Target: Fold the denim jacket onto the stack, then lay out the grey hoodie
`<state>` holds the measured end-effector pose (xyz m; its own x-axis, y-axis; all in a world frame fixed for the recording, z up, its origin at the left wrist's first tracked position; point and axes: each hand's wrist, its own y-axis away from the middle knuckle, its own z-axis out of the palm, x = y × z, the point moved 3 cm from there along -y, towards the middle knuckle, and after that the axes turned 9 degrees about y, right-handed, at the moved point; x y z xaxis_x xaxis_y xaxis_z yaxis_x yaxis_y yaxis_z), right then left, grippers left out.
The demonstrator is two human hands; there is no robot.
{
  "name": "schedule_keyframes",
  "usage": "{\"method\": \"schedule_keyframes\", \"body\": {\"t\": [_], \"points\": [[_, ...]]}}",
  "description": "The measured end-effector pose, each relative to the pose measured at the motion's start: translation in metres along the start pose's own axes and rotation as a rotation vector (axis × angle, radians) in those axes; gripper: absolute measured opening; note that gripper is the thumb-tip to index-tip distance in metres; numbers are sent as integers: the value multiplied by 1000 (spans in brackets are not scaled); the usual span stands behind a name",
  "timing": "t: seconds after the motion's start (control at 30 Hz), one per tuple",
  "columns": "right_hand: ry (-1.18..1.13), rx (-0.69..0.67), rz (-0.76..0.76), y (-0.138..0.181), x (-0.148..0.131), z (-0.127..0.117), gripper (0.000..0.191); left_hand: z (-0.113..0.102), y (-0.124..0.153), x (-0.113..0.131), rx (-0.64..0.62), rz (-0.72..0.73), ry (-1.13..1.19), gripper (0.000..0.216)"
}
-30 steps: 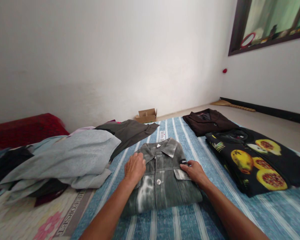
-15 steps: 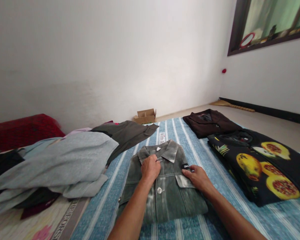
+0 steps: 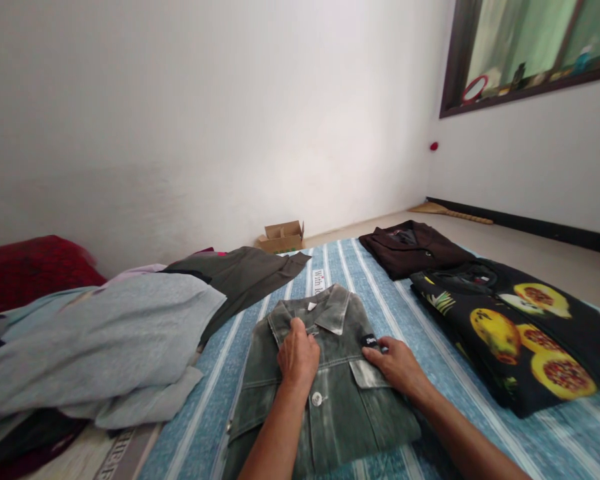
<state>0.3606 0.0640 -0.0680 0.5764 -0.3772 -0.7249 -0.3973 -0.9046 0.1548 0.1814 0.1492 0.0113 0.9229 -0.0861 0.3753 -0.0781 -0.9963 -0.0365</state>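
Note:
A folded grey-green denim shirt (image 3: 330, 407) lies collar-up on the blue striped sheet (image 3: 410, 313) in front of me. My left hand (image 3: 297, 357) rests flat on its chest just below the collar, fingers together, pressing the cloth. My right hand (image 3: 397, 363) lies on the right breast pocket next to a small black label, fingers spread flat. Neither hand grips anything.
A heap of loose clothes (image 3: 95, 340) with a grey top sits to the left, a dark garment (image 3: 245, 273) spread behind it. A folded brown shirt (image 3: 413, 247) and a black fruit-print shirt (image 3: 520, 327) lie to the right. A small cardboard box (image 3: 283, 235) stands by the wall.
My left hand slid from the shirt's left edge to the middle below the collar. My right hand stayed on the pocket. The view shifted slightly.

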Motion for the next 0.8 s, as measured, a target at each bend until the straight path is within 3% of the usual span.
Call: {"method": "schedule_keyframes", "body": {"t": [0.2,0.4,0.6,0.8], "points": [[328,121,5,5,-22,-19,50,3,1,-1,54,57,18,19],[550,310,-265,-16,-66,-34,31,5,1,-5,43,41,14,14],[529,435,-697,-47,-84,-11,30,8,1,-9,63,49,33,10],[413,534,-778,-55,-61,16,31,11,1,-10,25,-3,58,13]]}}
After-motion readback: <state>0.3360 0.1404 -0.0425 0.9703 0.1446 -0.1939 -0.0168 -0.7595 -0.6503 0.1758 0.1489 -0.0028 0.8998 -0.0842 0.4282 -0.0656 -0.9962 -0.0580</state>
